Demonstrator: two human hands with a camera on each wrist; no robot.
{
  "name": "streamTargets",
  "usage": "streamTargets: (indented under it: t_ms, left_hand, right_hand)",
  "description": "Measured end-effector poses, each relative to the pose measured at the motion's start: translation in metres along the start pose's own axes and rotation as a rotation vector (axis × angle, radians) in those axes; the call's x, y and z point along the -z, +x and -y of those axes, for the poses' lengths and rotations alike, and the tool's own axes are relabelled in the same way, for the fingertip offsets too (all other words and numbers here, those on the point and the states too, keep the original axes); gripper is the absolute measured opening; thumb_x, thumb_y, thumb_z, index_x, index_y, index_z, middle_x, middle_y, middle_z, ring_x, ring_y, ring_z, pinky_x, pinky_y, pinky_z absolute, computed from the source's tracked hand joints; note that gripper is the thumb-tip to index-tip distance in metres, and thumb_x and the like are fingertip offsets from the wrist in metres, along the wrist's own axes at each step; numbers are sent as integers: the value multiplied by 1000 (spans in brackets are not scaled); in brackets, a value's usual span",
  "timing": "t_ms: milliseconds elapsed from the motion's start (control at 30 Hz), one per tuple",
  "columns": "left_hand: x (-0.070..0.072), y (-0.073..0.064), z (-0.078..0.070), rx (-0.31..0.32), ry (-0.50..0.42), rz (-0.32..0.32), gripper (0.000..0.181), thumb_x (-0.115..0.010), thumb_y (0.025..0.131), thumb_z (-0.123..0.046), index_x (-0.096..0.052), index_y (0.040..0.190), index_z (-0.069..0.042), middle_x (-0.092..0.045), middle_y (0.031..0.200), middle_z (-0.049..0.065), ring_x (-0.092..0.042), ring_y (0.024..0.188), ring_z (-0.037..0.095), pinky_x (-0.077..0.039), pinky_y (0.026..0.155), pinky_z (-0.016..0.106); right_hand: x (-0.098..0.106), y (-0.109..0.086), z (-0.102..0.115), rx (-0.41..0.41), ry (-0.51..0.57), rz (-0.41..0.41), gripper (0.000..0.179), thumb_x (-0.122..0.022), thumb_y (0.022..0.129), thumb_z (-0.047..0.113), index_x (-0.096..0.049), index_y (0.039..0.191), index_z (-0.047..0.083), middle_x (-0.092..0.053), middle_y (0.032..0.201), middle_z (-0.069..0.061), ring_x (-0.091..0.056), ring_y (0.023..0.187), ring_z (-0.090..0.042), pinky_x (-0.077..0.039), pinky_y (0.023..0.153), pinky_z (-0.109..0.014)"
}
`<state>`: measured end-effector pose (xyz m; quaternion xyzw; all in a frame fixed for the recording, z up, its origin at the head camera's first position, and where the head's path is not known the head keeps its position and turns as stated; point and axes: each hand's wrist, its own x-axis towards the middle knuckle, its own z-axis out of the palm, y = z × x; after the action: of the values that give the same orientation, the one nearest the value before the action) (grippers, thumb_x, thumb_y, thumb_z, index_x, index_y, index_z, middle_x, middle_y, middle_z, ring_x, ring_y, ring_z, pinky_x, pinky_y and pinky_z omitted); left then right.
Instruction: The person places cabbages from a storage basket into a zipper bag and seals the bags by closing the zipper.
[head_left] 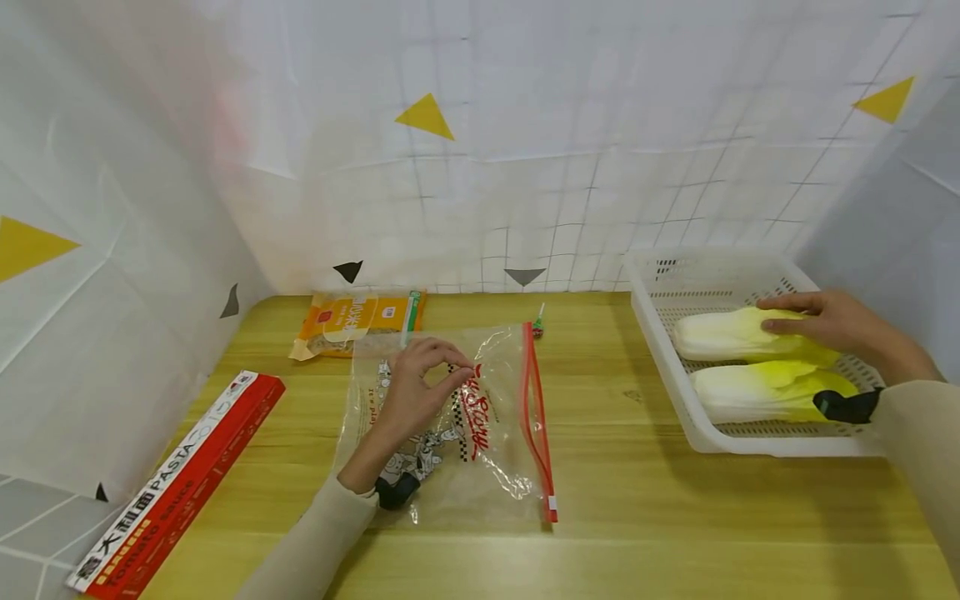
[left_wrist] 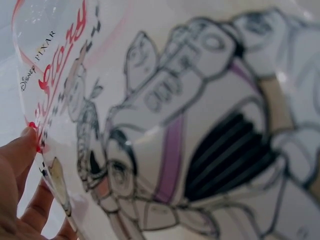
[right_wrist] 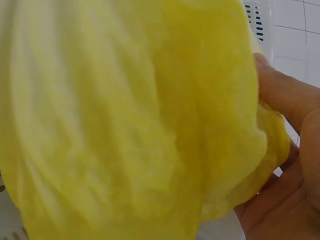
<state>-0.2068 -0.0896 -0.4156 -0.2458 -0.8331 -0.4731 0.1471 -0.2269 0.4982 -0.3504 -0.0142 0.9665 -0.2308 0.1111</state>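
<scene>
My left hand (head_left: 420, 383) is over the clear zip bag (head_left: 495, 492), pinching its upper film between thumb and fingertips. The bag lies flat on the table with its red zip edge to the right and cartoon figures printed on it. In the left wrist view, the printed film (left_wrist: 170, 150) bulges up close to the camera beside the thumb. My right hand (head_left: 847, 321) grips the leafy end of the farther napa cabbage (head_left: 712, 335) in a white basket (head_left: 787, 446). Yellow leaves (right_wrist: 125, 125) fill most of the right wrist view. A second napa cabbage (head_left: 738, 392) lies nearer, below the right wrist.
A long red and white pasta box (head_left: 180, 475) lies slanted at the left. Behind the zip bag is an orange food packet (head_left: 375, 315), partly overlapped by the bag. A small lollipop (head_left: 538, 327) lies by the bag's far right corner. White sheeting (head_left: 525, 200) stands behind the table.
</scene>
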Motion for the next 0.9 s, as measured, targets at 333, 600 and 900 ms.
streamTargets:
  t_ms: [333,600,900]
  left_hand:
    - [1,-2,0,13,16,3,4,-77,91,-25,-79,95,-24,-72,107,-5,-57,116,19,-22,103,51]
    - [1,0,1,-7,6,-3,5,-78,91,-25,-79,95,-23,-72,106,-4,-58,115,19,-27,104,51]
    - [2,1,1,-11,6,-9,6,-77,91,-26,-79,95,-22,-72,106,-4,-58,115,18,-28,103,49]
  right_hand:
    - [-5,0,1,-8,62,-36,72,-59,100,50,-46,149,-1,-30,154,-42,-23,138,-66,-32,98,-77]
    - [-3,-1,4,-39,102,-152,73,-61,99,52,-47,149,1,-22,160,-37,-16,145,-64,-26,102,-78]
    - [-4,-3,9,-8,111,-420,56,-64,97,52,-63,137,13,-48,134,31,-42,51,-17,-38,48,-34]
